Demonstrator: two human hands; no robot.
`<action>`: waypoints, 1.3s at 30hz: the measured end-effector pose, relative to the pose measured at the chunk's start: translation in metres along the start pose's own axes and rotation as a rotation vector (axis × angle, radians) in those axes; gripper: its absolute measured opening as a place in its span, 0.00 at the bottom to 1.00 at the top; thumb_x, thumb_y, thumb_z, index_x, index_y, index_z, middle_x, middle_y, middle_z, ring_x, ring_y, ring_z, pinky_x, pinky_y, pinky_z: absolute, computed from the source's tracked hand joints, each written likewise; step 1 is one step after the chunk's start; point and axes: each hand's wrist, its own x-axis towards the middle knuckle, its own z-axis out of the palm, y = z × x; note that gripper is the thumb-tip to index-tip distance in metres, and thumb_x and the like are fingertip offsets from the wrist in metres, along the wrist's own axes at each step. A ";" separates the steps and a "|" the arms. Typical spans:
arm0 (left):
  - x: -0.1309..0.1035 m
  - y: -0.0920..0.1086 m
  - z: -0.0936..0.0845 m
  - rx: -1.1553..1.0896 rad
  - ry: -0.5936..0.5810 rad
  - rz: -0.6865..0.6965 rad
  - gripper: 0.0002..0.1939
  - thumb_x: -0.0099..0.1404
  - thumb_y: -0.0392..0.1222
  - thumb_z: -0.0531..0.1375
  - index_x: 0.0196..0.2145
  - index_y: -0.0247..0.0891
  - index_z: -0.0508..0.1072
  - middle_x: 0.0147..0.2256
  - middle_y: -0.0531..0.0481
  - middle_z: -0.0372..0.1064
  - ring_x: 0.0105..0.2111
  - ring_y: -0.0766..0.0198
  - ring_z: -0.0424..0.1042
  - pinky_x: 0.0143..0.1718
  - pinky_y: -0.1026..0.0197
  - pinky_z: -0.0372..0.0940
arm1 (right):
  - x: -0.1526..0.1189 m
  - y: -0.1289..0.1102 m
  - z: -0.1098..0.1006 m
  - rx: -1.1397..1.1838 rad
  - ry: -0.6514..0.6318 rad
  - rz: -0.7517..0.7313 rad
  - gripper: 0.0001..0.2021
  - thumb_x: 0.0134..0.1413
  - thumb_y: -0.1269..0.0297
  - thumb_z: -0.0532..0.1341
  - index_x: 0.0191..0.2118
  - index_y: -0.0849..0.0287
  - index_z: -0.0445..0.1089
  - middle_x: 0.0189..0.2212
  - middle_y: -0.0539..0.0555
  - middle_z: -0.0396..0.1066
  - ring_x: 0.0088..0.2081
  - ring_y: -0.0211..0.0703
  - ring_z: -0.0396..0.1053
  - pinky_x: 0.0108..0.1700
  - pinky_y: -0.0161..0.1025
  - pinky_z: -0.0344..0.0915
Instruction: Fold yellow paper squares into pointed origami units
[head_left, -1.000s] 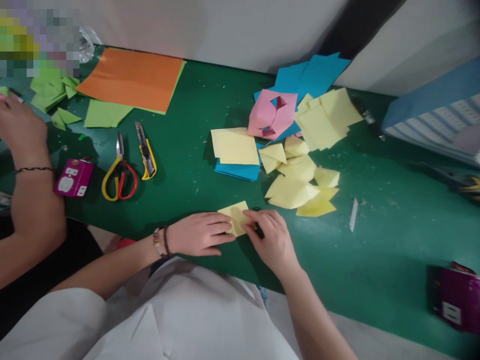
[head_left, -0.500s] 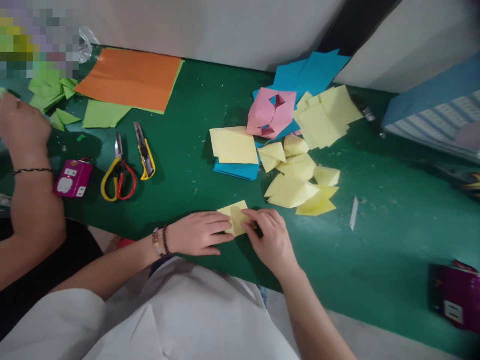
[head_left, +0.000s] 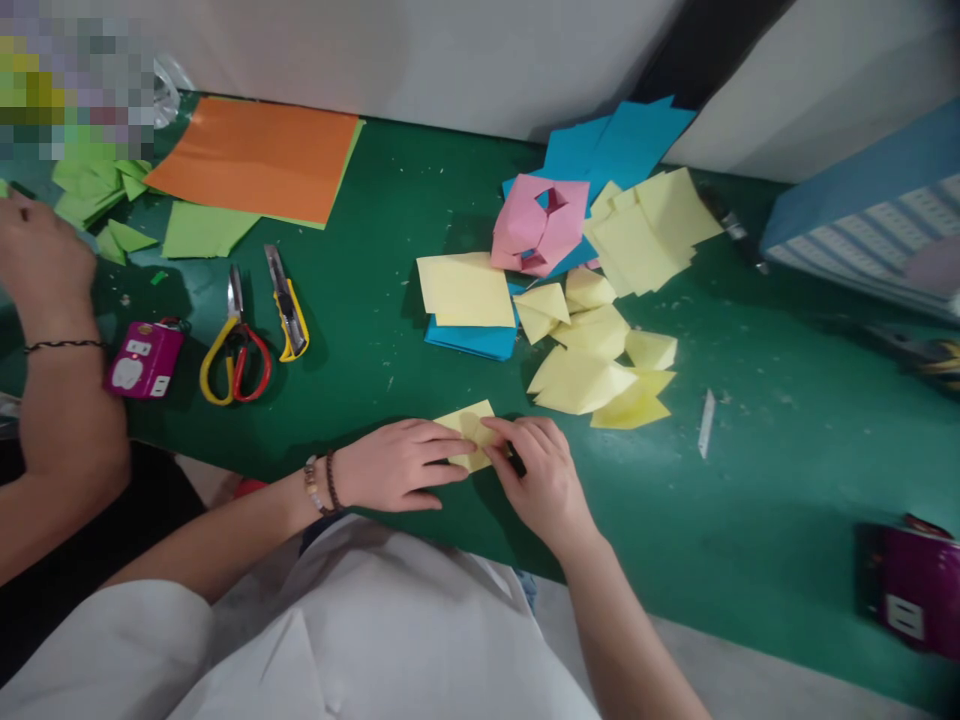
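Yellow paper piece [head_left: 471, 420]: on green table [head_left: 360, 350], between both hands; left hand [head_left: 397, 466] laid flat, fingers partly covering it; right hand [head_left: 545, 478] pinching its right side. Beyond: folded yellow pieces [head_left: 581, 380], blue stack [head_left: 469, 341], pink paper model [head_left: 536, 230].

A green tabletop [head_left: 765, 540], speckled with pale flecks, spreads wide. Beyond the tabletop's far edge rises a pale grey wall [head_left: 450, 70], crossed by a dark upright strip [head_left: 697, 50]. Below the tabletop's near edge lies light grey floor [head_left: 720, 665]. Dim light leaves a soft sheen on the tabletop.
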 end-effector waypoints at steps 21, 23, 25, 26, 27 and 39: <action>0.002 0.002 -0.005 -0.018 -0.038 -0.007 0.20 0.68 0.49 0.57 0.53 0.36 0.69 0.61 0.42 0.60 0.59 0.51 0.60 0.58 0.50 0.60 | -0.046 -0.043 -0.007 0.398 -0.067 0.537 0.04 0.61 0.64 0.54 0.41 0.54 0.62 0.50 0.56 0.74 0.22 0.33 0.68 0.26 0.33 0.68; 0.001 0.002 -0.004 -0.017 -0.028 -0.006 0.20 0.67 0.49 0.57 0.52 0.36 0.70 0.61 0.42 0.60 0.59 0.51 0.60 0.57 0.50 0.61 | -0.048 -0.038 -0.010 0.396 -0.046 0.586 0.04 0.61 0.63 0.54 0.40 0.54 0.62 0.49 0.57 0.75 0.20 0.33 0.67 0.24 0.33 0.66; 0.001 0.002 -0.004 -0.019 -0.024 -0.009 0.19 0.67 0.49 0.58 0.51 0.36 0.70 0.60 0.42 0.61 0.58 0.51 0.60 0.57 0.50 0.61 | -0.051 -0.033 -0.014 0.374 -0.017 0.630 0.05 0.61 0.61 0.54 0.39 0.54 0.62 0.49 0.58 0.75 0.18 0.32 0.64 0.22 0.34 0.65; 0.001 0.002 -0.004 -0.022 -0.024 -0.011 0.19 0.67 0.48 0.58 0.51 0.35 0.71 0.60 0.42 0.61 0.58 0.51 0.61 0.57 0.50 0.62 | -0.052 -0.031 -0.016 0.355 0.002 0.648 0.05 0.61 0.61 0.54 0.39 0.55 0.62 0.48 0.58 0.75 0.17 0.32 0.63 0.21 0.34 0.65; 0.001 0.002 -0.004 -0.026 -0.024 -0.010 0.19 0.67 0.48 0.58 0.51 0.35 0.71 0.60 0.42 0.61 0.59 0.51 0.61 0.57 0.51 0.62 | -0.053 -0.029 -0.017 0.334 0.021 0.662 0.05 0.61 0.60 0.54 0.39 0.55 0.62 0.48 0.58 0.75 0.16 0.31 0.62 0.21 0.34 0.65; 0.001 -0.002 -0.001 -0.083 -0.026 -0.002 0.21 0.67 0.48 0.58 0.54 0.36 0.68 0.60 0.41 0.62 0.59 0.51 0.60 0.57 0.49 0.61 | -0.029 -0.013 -0.002 -0.341 0.160 0.171 0.06 0.62 0.65 0.58 0.33 0.57 0.68 0.26 0.49 0.68 0.25 0.35 0.66 0.27 0.32 0.59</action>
